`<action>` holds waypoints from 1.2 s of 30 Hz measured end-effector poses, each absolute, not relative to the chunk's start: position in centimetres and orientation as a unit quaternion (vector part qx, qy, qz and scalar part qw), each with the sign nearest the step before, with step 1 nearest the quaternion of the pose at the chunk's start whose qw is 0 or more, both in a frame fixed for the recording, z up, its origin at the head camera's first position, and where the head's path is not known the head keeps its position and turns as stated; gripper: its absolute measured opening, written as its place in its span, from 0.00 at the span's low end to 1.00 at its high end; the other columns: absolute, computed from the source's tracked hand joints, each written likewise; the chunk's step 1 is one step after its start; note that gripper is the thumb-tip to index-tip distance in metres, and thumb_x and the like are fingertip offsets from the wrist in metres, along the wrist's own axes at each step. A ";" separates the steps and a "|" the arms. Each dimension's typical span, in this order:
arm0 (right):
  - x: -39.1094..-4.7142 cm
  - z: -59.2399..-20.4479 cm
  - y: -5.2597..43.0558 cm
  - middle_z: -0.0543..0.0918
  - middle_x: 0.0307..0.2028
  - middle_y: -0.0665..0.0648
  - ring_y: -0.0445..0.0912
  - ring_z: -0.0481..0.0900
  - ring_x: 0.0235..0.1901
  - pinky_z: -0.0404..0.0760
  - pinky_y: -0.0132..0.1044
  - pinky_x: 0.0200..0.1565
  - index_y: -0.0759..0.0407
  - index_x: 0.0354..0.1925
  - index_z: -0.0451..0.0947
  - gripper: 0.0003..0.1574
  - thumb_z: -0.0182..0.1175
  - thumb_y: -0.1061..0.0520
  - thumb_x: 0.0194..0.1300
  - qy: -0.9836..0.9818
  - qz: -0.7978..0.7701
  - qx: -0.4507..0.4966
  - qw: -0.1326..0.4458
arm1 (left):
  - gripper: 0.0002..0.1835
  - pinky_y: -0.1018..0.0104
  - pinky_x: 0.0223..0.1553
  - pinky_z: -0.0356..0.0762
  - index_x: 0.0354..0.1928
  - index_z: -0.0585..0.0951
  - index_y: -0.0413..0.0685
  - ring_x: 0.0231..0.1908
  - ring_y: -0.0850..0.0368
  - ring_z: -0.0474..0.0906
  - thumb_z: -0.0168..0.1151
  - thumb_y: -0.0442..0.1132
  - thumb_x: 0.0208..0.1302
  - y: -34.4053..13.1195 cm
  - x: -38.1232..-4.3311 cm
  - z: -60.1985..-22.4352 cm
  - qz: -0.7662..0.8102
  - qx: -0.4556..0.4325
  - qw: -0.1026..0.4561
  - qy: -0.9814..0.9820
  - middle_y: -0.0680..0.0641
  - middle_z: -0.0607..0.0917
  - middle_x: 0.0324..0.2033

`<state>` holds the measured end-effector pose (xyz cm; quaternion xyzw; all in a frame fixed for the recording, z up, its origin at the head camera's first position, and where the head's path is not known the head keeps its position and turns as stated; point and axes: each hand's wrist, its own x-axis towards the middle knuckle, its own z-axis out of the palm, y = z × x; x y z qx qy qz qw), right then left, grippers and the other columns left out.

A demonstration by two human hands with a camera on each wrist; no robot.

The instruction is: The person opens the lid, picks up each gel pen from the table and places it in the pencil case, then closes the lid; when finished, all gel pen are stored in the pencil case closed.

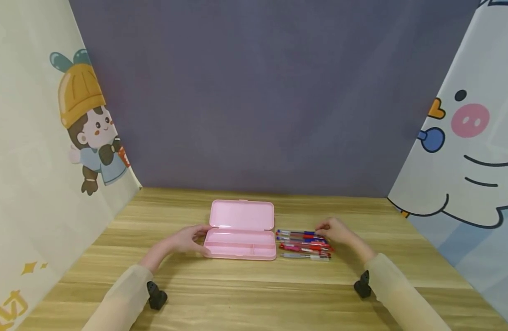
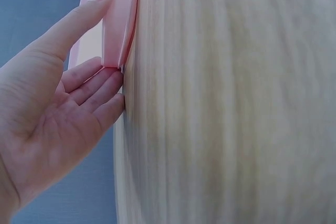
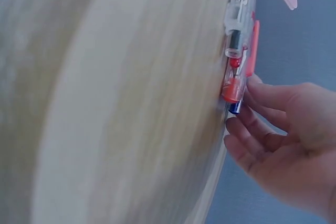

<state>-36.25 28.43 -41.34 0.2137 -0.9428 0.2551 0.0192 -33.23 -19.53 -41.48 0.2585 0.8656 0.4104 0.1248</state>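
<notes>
A pink pencil case (image 1: 239,258) lies with its lid (image 1: 242,215) raised at the back, showing a long compartment and smaller ones. My left hand (image 1: 190,240) holds the case's left end, thumb at the near corner and fingers toward the hinge side. In the left wrist view, the thumb lies over the case (image 2: 119,22) and the fingers meet its end. Right of the case lies a row of pens (image 1: 303,246) with blue, red and clear parts. My right hand (image 1: 334,230) pinches the right end of a pen at the back of the row; its fingertips are partly hidden.
The wooden table (image 1: 245,299) carries the case and pens. A dark grey panel (image 1: 245,101) rises behind it. Printed cartoon sheets (image 1: 26,138) stand at the left and right sides. Black wrist devices (image 1: 156,295) sit by both sleeves.
</notes>
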 end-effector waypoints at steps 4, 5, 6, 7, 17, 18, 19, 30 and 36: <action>-36.3 -41.4 28.4 0.84 0.35 0.63 0.56 0.81 0.37 0.82 0.48 0.40 0.69 0.39 0.82 0.11 0.61 0.61 0.61 -0.945 0.245 0.214 0.023 | 0.43 0.44 0.65 0.61 0.64 0.63 0.30 0.62 0.34 0.64 0.73 0.40 0.49 -19.4 -33.1 -41.4 0.410 0.257 0.124 0.866 0.29 0.70 0.60; -36.3 -41.4 28.5 0.84 0.34 0.63 0.56 0.80 0.37 0.82 0.48 0.40 0.69 0.38 0.83 0.11 0.61 0.62 0.61 -0.946 0.241 0.216 0.026 | 0.43 0.43 0.65 0.62 0.64 0.63 0.30 0.62 0.34 0.64 0.73 0.40 0.49 -19.4 -33.1 -41.3 0.410 0.256 0.124 0.866 0.29 0.70 0.60; -36.4 -41.4 28.4 0.83 0.33 0.62 0.55 0.80 0.36 0.82 0.48 0.39 0.69 0.37 0.83 0.10 0.61 0.62 0.60 -0.946 0.241 0.215 0.028 | 0.43 0.44 0.65 0.61 0.64 0.63 0.30 0.62 0.34 0.64 0.73 0.40 0.49 -19.4 -33.1 -41.3 0.410 0.256 0.124 0.867 0.29 0.70 0.60; -36.4 -41.5 28.4 0.83 0.33 0.61 0.54 0.80 0.36 0.81 0.48 0.39 0.69 0.36 0.83 0.09 0.62 0.62 0.60 -0.947 0.238 0.213 0.030 | 0.43 0.43 0.65 0.61 0.64 0.63 0.30 0.62 0.34 0.64 0.73 0.40 0.49 -19.4 -33.1 -41.3 0.410 0.255 0.124 0.867 0.29 0.69 0.61; -36.9 -41.7 28.2 0.82 0.30 0.58 0.49 0.78 0.32 0.80 0.44 0.36 0.66 0.32 0.79 0.06 0.63 0.62 0.58 -0.951 0.228 0.205 0.039 | 0.42 0.44 0.65 0.63 0.64 0.64 0.32 0.62 0.35 0.65 0.73 0.40 0.49 -19.4 -33.5 -41.0 0.408 0.242 0.136 0.870 0.31 0.70 0.60; -36.9 -41.7 28.2 0.82 0.30 0.58 0.49 0.78 0.32 0.80 0.43 0.35 0.66 0.32 0.78 0.05 0.63 0.63 0.58 -0.951 0.231 0.203 0.036 | 0.43 0.44 0.65 0.63 0.64 0.64 0.32 0.62 0.35 0.65 0.73 0.40 0.49 -19.4 -33.5 -41.0 0.407 0.241 0.136 0.871 0.31 0.70 0.60; -36.9 -41.7 28.3 0.82 0.30 0.58 0.48 0.78 0.32 0.80 0.43 0.35 0.66 0.32 0.78 0.05 0.63 0.63 0.58 -0.951 0.233 0.200 0.034 | 0.43 0.45 0.65 0.63 0.64 0.64 0.32 0.62 0.35 0.65 0.74 0.40 0.48 -19.4 -33.5 -41.0 0.406 0.240 0.136 0.871 0.31 0.70 0.60; -36.6 -40.9 28.6 0.84 0.31 0.59 0.48 0.80 0.32 0.81 0.42 0.36 0.66 0.34 0.81 0.06 0.62 0.62 0.59 -0.947 0.241 0.208 0.041 | 0.44 0.45 0.67 0.59 0.65 0.62 0.32 0.64 0.35 0.62 0.73 0.40 0.49 -19.3 -33.9 -41.1 0.411 0.242 0.144 0.867 0.30 0.67 0.63; -36.5 -40.3 28.6 0.84 0.34 0.63 0.53 0.81 0.35 0.82 0.46 0.39 0.69 0.38 0.81 0.09 0.60 0.64 0.61 -0.940 0.273 0.199 0.051 | 0.43 0.45 0.67 0.59 0.66 0.62 0.32 0.65 0.35 0.61 0.72 0.39 0.50 -19.4 -33.8 -41.3 0.412 0.249 0.150 0.864 0.30 0.66 0.63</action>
